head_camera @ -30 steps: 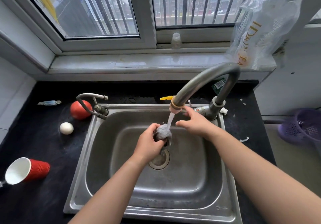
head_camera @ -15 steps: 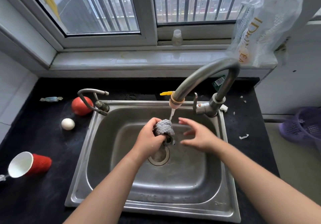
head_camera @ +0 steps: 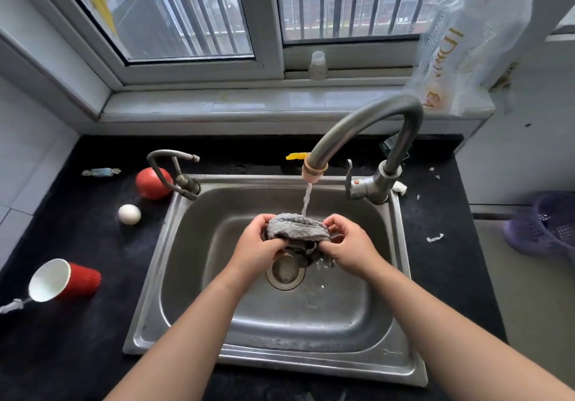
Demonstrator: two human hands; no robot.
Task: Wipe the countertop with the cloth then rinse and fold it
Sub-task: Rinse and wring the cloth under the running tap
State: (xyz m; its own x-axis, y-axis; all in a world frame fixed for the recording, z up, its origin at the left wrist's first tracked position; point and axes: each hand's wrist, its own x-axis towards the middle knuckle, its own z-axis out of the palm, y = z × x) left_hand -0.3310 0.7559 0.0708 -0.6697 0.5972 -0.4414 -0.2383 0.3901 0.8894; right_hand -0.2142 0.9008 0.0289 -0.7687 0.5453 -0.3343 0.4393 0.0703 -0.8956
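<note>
Cloth point(head_camera: 297, 229) now stretches between both hands under the tap point(head_camera: 315, 172) stream; right hand point(head_camera: 350, 245) has joined left hand point(head_camera: 259, 246), both gripping it.

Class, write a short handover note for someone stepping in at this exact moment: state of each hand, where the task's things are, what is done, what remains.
Left hand: gripping the cloth's left end.
Right hand: gripping its right end.
Cloth: grey, bunched, held over the sink above the drain, under the running stream from the tap.
Done: rinsing is under way; whether the countertop got wiped cannot be told.
Left: finish rinsing, shut off the water, fold the cloth.
</note>
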